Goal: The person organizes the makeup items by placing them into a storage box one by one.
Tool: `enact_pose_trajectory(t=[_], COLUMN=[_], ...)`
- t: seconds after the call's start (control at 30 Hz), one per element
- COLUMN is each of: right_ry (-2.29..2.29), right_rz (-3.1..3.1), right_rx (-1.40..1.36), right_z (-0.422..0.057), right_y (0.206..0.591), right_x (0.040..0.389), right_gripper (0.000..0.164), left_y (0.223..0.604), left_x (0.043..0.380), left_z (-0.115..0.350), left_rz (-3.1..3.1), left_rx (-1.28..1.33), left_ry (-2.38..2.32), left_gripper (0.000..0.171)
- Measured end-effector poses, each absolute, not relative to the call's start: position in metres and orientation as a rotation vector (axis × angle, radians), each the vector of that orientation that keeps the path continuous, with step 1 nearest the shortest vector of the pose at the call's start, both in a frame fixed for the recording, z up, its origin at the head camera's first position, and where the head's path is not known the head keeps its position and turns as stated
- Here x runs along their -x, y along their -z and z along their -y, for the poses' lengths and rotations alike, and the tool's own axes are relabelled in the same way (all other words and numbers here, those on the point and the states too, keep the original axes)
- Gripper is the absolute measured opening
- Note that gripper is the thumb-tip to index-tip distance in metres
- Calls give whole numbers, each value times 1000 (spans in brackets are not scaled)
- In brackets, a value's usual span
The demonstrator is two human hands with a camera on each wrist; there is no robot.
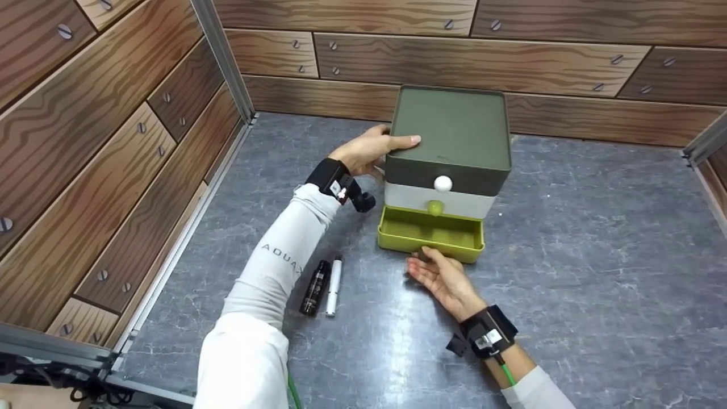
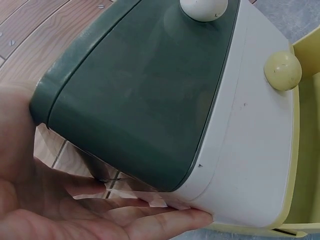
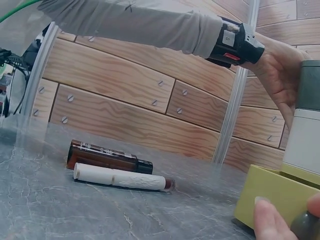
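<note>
A small stacked drawer unit (image 1: 452, 125) stands before me, with a dark green top, a white middle tier and a yellow-green bottom drawer (image 1: 392, 241) pulled out, its visible inside bare. My left hand (image 1: 369, 149) steadies its left side, thumb laid over the top and straight fingers along the side wall. At the bottom drawer's front, my right hand (image 1: 446, 281) has its thumb and fingers around a dark round knob (image 3: 305, 227). Above are a white knob (image 1: 443, 183) on the top tier and a yellow-green knob (image 1: 435, 208) on the white one.
Left of the right hand, a dark brown bottle (image 1: 314, 288) with a black cap lies on the grey marbled tabletop (image 1: 596, 272). Beside it lies a slim white tube (image 1: 334, 287) with a dark end. Wood-patterned panels (image 1: 397, 57) wall the back and left.
</note>
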State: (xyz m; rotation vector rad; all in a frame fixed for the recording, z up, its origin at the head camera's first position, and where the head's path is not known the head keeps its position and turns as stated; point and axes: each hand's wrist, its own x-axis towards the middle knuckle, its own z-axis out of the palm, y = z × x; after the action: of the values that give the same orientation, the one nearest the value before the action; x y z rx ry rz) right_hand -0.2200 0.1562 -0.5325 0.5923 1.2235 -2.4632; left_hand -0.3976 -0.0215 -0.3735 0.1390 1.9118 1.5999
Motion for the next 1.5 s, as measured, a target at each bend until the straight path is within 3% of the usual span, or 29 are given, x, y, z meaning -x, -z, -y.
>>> enact_pose_trajectory(t=[0.37,0.7,0.93,1.5], right_ry=[2413,2366,2327,2266], right_rz=[-1241,-1238,-1221,-1275], right_rx=[-525,-460,-412,-396], right_z=[-157,-158,-157,-150], right_y=[533,533,535,535], right_x=[208,193,178,149], right_gripper=[27,25,31,35], left_y=[373,372,374,374], left_x=[397,398,397,398], left_z=[21,21,22,22], left_rz=[-1907,-1904,-1913,-1910], left_rx=[-127,-122,-144,-135], left_ry=[-1620,-1624,-1619,-1610], left_gripper=[77,87,76,87])
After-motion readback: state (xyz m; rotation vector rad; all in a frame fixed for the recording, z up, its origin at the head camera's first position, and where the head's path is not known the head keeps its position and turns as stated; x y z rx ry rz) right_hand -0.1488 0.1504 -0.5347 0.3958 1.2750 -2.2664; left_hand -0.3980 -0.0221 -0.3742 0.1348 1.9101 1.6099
